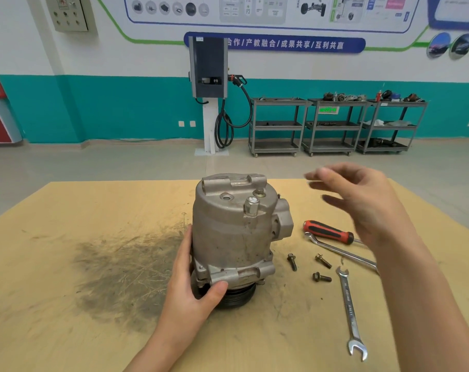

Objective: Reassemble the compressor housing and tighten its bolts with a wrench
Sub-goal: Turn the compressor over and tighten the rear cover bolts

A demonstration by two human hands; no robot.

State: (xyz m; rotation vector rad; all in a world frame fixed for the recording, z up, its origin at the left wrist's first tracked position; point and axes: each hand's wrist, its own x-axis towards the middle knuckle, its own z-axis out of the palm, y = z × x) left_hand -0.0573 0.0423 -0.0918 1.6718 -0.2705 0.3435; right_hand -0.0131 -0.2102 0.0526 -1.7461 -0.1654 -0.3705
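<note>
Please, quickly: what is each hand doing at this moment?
Left hand: grips the base of the grey cast-metal compressor housing.
Right hand: open, blurred, raised above the table, holding nothing.

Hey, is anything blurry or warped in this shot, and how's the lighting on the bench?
Head view: the raised right hand is motion-blurred, worst at its fingers; the left hand gripping the compressor is sharp, as are the three bolts and the wrench. Wide-angle distortion makes the table edges splay outward. Lighting is soft and even, with faint shadows and no harsh glare.
</note>
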